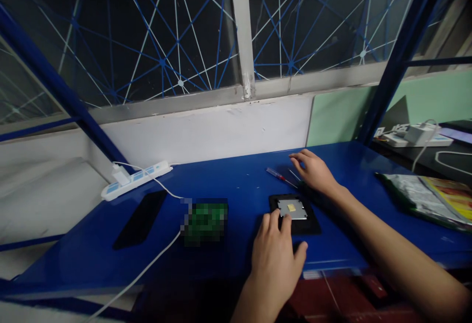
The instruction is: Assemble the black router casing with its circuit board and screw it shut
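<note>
My left hand (278, 249) rests palm down with its fingers apart, the fingertips at the near-left edge of a silver metal plate (298, 212) that has a small yellowish square on it. This plate sits on a flat black piece (312, 224) on the blue table. Farther back, my right hand (314, 171) hovers with loosely bent fingers and nothing visible between them. Just left of it lies a screwdriver (275, 173) with a clear and red handle. A second thin metal shaft (294, 174) lies close under the right hand, its other end partly hidden.
Left on the blue table (236, 178) are a green pixelated object (205, 222), a black slab (140, 220) and a white power strip (138, 179) with a cable. A shiny food-type packet (431, 197) lies at right. Blue posts and a window stand behind.
</note>
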